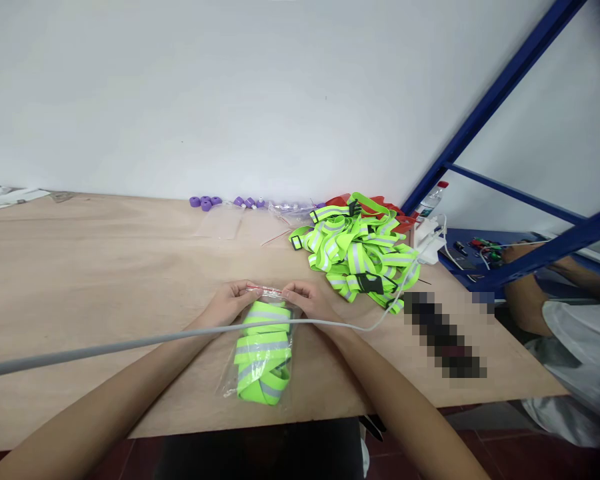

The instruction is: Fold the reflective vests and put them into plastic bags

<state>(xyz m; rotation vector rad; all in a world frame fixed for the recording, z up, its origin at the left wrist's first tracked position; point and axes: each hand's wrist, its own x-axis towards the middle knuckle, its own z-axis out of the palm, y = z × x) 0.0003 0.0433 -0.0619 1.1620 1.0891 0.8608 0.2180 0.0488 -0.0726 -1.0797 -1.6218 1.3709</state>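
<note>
A clear zip-lock bag lies on the table with a folded neon-green reflective strap inside it. Its red-lined seal runs along the far end. My left hand pinches the left end of that seal between thumb and fingers. At the right end, my right hand grips the same seal. A grey cable crosses the view in front of the bag and both forearms.
A heap of green reflective straps with black buckles lies to the right, with red material behind. Purple rolls and clear bags line the wall. A white power adapter stands near a blue frame. Another person sits at right.
</note>
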